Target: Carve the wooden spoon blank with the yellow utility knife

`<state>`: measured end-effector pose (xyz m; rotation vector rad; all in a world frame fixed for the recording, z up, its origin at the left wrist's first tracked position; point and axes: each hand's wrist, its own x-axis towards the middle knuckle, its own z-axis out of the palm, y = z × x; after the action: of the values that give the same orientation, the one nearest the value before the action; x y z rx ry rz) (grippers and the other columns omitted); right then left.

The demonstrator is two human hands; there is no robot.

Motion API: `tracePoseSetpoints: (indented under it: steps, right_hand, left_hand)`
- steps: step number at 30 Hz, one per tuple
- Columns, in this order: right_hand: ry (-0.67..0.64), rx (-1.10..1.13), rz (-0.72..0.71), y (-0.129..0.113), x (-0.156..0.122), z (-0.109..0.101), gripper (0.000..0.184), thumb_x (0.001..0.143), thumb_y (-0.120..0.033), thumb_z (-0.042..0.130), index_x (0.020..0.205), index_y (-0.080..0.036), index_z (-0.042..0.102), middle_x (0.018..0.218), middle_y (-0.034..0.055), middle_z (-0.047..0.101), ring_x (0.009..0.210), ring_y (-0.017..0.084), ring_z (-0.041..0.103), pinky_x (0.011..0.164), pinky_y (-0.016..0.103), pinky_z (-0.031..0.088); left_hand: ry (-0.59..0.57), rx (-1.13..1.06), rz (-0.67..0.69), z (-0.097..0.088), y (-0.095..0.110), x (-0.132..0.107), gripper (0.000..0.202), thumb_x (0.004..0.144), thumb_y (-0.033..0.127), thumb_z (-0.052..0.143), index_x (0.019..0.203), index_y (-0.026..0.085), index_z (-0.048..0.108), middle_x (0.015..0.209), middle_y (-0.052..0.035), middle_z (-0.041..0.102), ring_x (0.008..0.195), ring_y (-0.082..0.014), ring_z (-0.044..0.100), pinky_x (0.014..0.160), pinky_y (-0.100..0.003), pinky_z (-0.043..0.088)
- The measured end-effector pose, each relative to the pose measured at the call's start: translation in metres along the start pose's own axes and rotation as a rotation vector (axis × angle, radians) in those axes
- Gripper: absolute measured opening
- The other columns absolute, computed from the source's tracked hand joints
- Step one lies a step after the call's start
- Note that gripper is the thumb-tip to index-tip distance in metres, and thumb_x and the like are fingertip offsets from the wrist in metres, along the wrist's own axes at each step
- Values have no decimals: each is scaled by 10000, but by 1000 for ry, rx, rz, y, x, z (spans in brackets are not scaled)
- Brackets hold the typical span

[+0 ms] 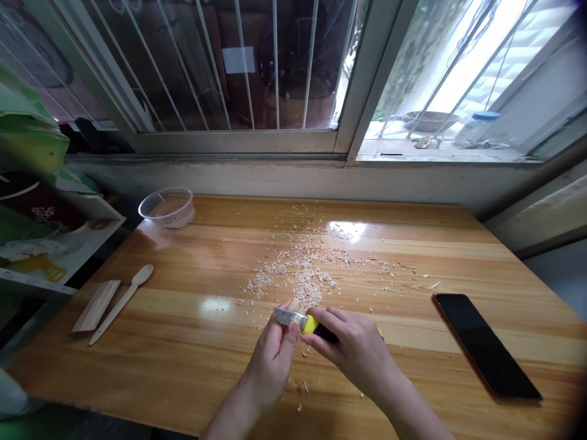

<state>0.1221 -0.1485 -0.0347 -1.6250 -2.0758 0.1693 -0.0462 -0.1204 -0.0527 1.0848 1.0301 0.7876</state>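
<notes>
Near the front middle of the table, my right hand (pixel 355 348) is wrapped round the yellow and black handle of a utility knife (pixel 312 325). Its metal blade points left and lies against a small piece of pale wood (pixel 293 305). My left hand (pixel 271 354) pinches that wood, thumb close to the blade; most of the piece is hidden by the fingers, so its full shape cannot be told. Wood shavings (pixel 312 284) are scattered over the table just beyond both hands.
A wooden spoon (pixel 121 304) and a flat wood piece (pixel 96 307) lie at the left of the table (pixel 192 360). A clear plastic bowl (pixel 167 209) stands at the back left. A phone (pixel 486 345) lies at the right. Behind rises a barred window (pixel 238 143).
</notes>
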Motion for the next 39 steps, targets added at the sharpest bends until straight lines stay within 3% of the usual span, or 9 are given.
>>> tracePoseSetpoints:
  steps: [4, 8, 11, 17, 21, 27, 30, 35, 39]
  right_hand:
    - [42, -54, -18, -1, 1, 0, 465, 923, -563, 355, 980, -198, 638, 661, 6, 627, 530, 130, 578, 482, 237, 338]
    - [96, -84, -27, 0, 1, 1, 484, 931, -559, 337, 978, -187, 643, 686, 19, 640, 541, 126, 587, 481, 238, 337]
    - [79, -65, -20, 1, 0, 1, 475, 929, -558, 347, 979, -188, 641, 701, 21, 645, 550, 127, 590, 487, 235, 348]
    - [23, -30, -26, 2, 1, -1, 432, 915, -557, 386, 988, -206, 627, 689, 6, 639, 538, 134, 578, 483, 235, 339]
    - [64, -39, -19, 2, 1, -1, 455, 922, -560, 360, 987, -195, 625, 707, 19, 647, 550, 141, 586, 490, 241, 339]
    - [-15, 1, -21, 1, 1, -3, 438, 925, -549, 365, 976, -200, 624, 695, 7, 634, 548, 132, 579, 495, 233, 346]
    - [16, -42, -27, 1, 1, -1, 437, 922, -552, 369, 979, -203, 625, 683, 5, 632, 546, 140, 582, 488, 243, 332]
    - [75, -72, -36, 1, 1, 2, 445, 931, -545, 352, 973, -189, 617, 687, 8, 638, 536, 141, 584, 484, 247, 321]
    - [39, -43, -32, 1, 1, 2, 435, 929, -548, 355, 978, -199, 610, 686, 1, 635, 545, 141, 591, 482, 242, 317]
  left_hand:
    - [7, 111, 51, 1, 4, 0, 421, 858, 455, 522, 1173, 179, 561, 1276, -126, 537, 1240, -251, 429, 1063, -375, 270]
    - [-2, 65, 64, 4, 3, 1, 357, 836, 490, 535, 1006, 185, 610, 939, -82, 671, 966, -235, 595, 853, -325, 452]
    - [8, 39, 41, 4, 0, 0, 346, 822, 503, 547, 968, 194, 605, 781, -52, 657, 861, -221, 610, 732, -288, 479]
    - [6, 92, 82, 3, -2, 0, 372, 849, 469, 528, 1098, 196, 568, 1097, -108, 623, 1050, -232, 554, 895, -312, 424]
    - [-36, 153, 94, 3, 0, 0, 317, 899, 457, 442, 1019, 190, 564, 986, -80, 657, 881, -194, 606, 812, -299, 453]
    - [-43, 221, 42, 2, 5, -3, 461, 904, 453, 426, 1264, 166, 454, 1372, -148, 448, 1292, -243, 371, 1076, -354, 257]
    - [-34, 276, 68, 3, 6, -2, 432, 915, 440, 404, 1228, 151, 476, 1321, -159, 500, 1245, -247, 427, 1054, -365, 285]
    - [-30, 310, 108, 3, 1, 1, 355, 926, 446, 361, 1043, 155, 529, 1067, -143, 645, 924, -234, 611, 837, -361, 447]
    - [-17, 358, 131, 1, -2, 1, 424, 927, 417, 360, 1235, 133, 423, 1288, -172, 520, 1178, -250, 490, 997, -389, 361]
